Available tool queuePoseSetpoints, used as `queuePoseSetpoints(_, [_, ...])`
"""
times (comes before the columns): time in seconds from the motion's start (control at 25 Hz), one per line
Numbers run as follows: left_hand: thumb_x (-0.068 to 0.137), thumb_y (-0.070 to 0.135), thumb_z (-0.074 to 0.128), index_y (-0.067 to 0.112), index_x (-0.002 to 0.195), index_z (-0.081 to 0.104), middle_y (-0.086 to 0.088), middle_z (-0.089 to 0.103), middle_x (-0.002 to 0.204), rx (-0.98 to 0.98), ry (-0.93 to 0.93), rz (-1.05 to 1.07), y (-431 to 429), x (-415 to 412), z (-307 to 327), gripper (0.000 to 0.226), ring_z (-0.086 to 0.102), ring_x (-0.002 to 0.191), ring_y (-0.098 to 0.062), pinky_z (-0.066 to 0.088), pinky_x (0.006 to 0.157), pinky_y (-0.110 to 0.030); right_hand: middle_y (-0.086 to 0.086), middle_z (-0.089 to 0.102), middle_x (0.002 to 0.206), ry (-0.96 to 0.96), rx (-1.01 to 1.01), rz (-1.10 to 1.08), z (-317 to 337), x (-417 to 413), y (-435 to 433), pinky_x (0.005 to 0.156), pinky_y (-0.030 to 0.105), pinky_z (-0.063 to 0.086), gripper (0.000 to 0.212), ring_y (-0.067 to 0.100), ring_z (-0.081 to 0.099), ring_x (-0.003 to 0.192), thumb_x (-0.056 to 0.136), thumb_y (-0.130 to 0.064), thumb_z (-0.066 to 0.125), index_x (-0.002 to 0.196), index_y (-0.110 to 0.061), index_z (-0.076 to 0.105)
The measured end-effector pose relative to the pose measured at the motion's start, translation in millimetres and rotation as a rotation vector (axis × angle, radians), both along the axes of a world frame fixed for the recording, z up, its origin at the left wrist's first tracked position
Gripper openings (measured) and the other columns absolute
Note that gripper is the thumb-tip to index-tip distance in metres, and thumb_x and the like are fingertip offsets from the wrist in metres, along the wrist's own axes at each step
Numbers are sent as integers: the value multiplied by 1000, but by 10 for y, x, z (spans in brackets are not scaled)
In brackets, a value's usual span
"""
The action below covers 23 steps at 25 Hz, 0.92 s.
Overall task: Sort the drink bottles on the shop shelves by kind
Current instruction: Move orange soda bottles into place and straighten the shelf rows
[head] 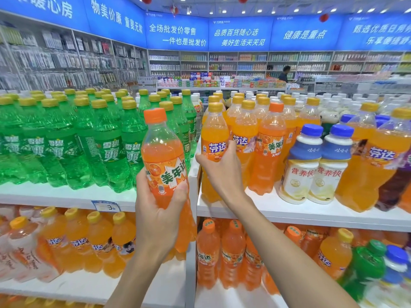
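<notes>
Head view: left hand [159, 210] curls around a Mirinda bottle [163, 156], held clear, likely for re-sorting; right hand [220, 172] grips a shelved Fanta bottle [214, 132].

Orange bottles [164, 152] in both hands [155, 210]

Sprite bottles [109, 152] left of Fanta bottles [243, 127]

Head-height, close, facing shelves [289, 215]
</notes>
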<state>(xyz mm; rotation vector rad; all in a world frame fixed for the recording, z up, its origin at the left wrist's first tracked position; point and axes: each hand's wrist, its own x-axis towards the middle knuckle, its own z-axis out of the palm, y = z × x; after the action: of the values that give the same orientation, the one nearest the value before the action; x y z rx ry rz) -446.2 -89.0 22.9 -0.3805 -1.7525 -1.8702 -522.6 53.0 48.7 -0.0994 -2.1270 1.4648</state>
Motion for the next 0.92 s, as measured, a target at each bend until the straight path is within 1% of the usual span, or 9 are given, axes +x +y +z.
queuePoseSetpoints(0.12, [74,58,63,48,116,49,27,69,101,0,-23,-9,-16,20,-32,45,68,89,3,55,77,-31,2,62,115,31,3,-27,-27,-84,-62,88,48,56,65,24,63,101,84,-44,77,129,-23,35])
queuePoseSetpoints(0.2, [73,58,64,48,115,50,27,69,100,-3,-24,-6,-8,30,-59,45,68,89,3,54,77,-29,2,59,125,39,11,-42,-46,-102,-83,96,46,54,72,23,60,112,85,-47,77,137,-18,36])
queuePoseSetpoints(0.28, [74,56,65,46,118,50,25,69,101,-4,-28,-7,-4,26,-90,47,68,90,2,55,79,-32,2,57,134,30,35,-51,-91,-100,-81,102,44,51,79,23,56,123,84,-49,78,142,-17,35])
queuePoseSetpoints(0.36, [75,55,66,45,119,51,22,70,101,-8,-40,-17,3,11,-123,47,69,91,-2,58,81,-38,4,59,133,-19,94,-70,-191,-77,-32,99,43,53,75,25,58,122,85,-44,79,141,-15,38])
queuePoseSetpoints(0.48, [75,56,66,45,118,51,21,70,102,-1,-53,-27,24,-14,-146,47,69,91,-4,59,82,-44,5,65,122,-66,213,-127,-325,16,15,90,39,53,56,29,62,114,91,-37,75,132,-13,46])
queuePoseSetpoints(0.64, [74,55,66,42,119,51,23,71,102,14,-56,-53,63,-43,-146,49,69,92,-1,57,81,-37,7,65,126,-59,296,-200,-331,43,-2,89,35,48,62,30,61,116,95,-43,70,140,-9,44])
queuePoseSetpoints(0.72, [74,55,67,42,119,51,23,71,102,21,-57,-61,73,-53,-162,50,69,93,-1,57,80,-34,10,66,126,-74,320,-224,-310,5,-6,88,36,47,67,32,62,116,95,-45,69,143,-6,42])
queuePoseSetpoints(0.88, [74,55,66,41,120,51,26,70,101,14,-56,-79,96,-61,-190,51,69,92,3,57,76,-22,11,68,120,-69,327,-244,-312,-75,-10,87,38,49,65,32,64,112,95,-47,68,138,-4,44])
queuePoseSetpoints(0.92, [74,54,66,42,119,51,26,70,101,14,-56,-81,103,-61,-193,49,68,92,3,57,77,-21,11,68,121,-67,312,-242,-324,-91,-15,89,39,49,65,32,64,112,95,-46,68,139,-4,44])
